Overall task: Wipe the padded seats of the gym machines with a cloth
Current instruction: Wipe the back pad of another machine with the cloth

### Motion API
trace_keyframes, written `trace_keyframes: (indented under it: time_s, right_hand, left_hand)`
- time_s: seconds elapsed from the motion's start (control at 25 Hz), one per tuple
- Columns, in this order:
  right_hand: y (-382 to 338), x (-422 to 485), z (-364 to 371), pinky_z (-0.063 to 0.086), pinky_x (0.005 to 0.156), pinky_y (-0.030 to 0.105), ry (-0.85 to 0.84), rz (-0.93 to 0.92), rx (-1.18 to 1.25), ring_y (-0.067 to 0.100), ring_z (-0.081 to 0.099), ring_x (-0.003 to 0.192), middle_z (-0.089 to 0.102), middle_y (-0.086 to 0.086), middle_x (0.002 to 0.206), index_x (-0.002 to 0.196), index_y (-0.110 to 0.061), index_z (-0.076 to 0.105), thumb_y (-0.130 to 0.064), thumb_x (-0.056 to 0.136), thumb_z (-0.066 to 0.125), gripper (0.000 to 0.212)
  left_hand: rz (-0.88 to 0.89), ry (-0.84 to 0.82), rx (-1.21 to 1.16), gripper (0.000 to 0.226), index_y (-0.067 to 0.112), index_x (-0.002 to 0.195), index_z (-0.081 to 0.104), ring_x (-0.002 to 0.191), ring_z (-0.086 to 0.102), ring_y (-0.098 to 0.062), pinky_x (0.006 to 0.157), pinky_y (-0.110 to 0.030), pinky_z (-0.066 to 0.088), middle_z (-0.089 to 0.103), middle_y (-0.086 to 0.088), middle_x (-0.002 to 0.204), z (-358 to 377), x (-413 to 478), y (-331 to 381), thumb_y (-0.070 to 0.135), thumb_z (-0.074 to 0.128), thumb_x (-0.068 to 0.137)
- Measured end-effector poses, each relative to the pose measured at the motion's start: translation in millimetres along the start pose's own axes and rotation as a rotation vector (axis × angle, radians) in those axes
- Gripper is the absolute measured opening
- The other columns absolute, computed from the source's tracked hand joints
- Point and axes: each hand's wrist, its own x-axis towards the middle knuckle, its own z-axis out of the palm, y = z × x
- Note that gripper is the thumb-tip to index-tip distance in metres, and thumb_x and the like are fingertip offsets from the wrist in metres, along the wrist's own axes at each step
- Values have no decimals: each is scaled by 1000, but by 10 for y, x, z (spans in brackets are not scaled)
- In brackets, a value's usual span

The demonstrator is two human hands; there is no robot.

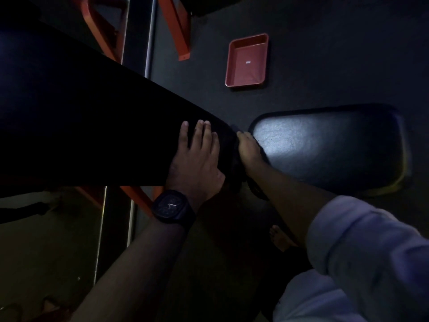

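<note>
Pressing long black pad (81, 124), your left hand (197, 159) lies flat, fingers straight; right hand (249, 149) on dark cloth (235, 161) beside seat pad (336, 147), grip unclear; red tray (247, 60) on floor (325, 54) beyond.

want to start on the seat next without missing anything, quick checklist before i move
1. Left hand flat on the long pad: ok.
2. Cloth under the right hand at the pad's end: ok; the grip itself, cannot tell.
3. Seat bare, nothing lying on it: ok.
4. Long pad wiped all over: cannot tell, too dark.
5. Tray on the floor, away from the seat: ok.
</note>
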Motion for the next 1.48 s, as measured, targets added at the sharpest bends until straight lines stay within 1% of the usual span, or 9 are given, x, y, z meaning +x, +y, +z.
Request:
trace_keyframes:
  time_s: [0.16, 0.36, 0.56, 0.72, 0.88, 1.08, 1.24, 1.36, 1.48]
  right_hand:
    - [322, -353, 6, 39, 104, 33, -16, -15, 25, 29, 54, 125, 57, 4, 141, 147, -41, 45, -49, 100, 44, 47]
    - [-121, -130, 14, 38, 103, 32, 67, -126, -33, 28, 53, 126, 57, 4, 142, 145, -42, 46, -48, 101, 45, 44]
    - [6, -474, -30, 36, 107, 32, 59, -211, -75, 24, 51, 132, 54, 0, 147, 148, -41, 43, -40, 101, 50, 48]
    - [-424, -846, 124, 30, 112, 20, 12, -682, 28, -1, 40, 133, 47, -5, 153, 151, -25, 44, -26, 101, 57, 51]
    - [-781, -1120, 216, 33, 112, 16, -23, -960, 99, -4, 45, 133, 51, -4, 148, 145, -14, 50, -24, 97, 64, 51]
    - [-1415, -1723, 198, 39, 104, 16, -36, -1356, 64, -6, 50, 126, 55, -1, 137, 141, -19, 51, -24, 97, 63, 46]
    - [-1845, -2170, 356, 45, 105, 35, -198, -1779, -249, 25, 52, 130, 51, 19, 142, 139, -3, 55, -15, 95, 65, 46]
    - [-2045, -2407, 566, 45, 100, 44, -204, -2148, -593, 32, 54, 127, 55, 19, 141, 134, -10, 63, -27, 94, 67, 43]
    - [-2455, -2445, 664, 46, 97, 44, -163, -2115, -886, 27, 55, 124, 57, 10, 139, 134, -21, 63, -41, 92, 59, 47]
  left_hand:
    - [-9, 24, 4, 81, 1, 157, 22, 155, 11, -36, 123, -60, -1, 15, -25, 166, 6, -10, -11, 48, 35, 93]
    - [-34, 44, -3, 83, -2, 157, 19, 156, 11, -35, 125, -55, 2, 13, -25, 166, -15, -67, -22, 46, 38, 92]
    - [-114, 96, -47, 84, -4, 158, 12, 156, 6, -37, 125, -48, 1, 7, -27, 166, -77, -208, -107, 43, 40, 95]
    - [-149, 130, -32, 81, -4, 158, 6, 156, 3, -37, 125, -48, -2, 3, -27, 166, -158, -331, -215, 41, 35, 97]
    - [-241, 314, -90, 82, -3, 155, 28, 153, 23, -37, 124, -48, 11, 26, -25, 162, -223, -532, -377, 38, 43, 86]
    - [-347, 547, -171, 76, -6, 154, 28, 154, 18, -38, 126, -49, 14, 24, -27, 162, -143, -889, -494, 32, 47, 91]
    - [-462, 771, -179, 60, -8, 150, 33, 149, 27, -37, 126, -46, 13, 37, -28, 155, -82, -1084, -744, 27, 30, 102]
    - [-481, 848, -155, 56, -5, 140, 40, 138, 37, -36, 123, -48, 16, 44, -22, 143, -37, -1192, -937, 29, 43, 96]
    - [-458, 901, -235, 70, -5, 149, 32, 146, 30, -34, 123, -44, 18, 32, -20, 153, -3, -1246, -1048, 29, 52, 91]
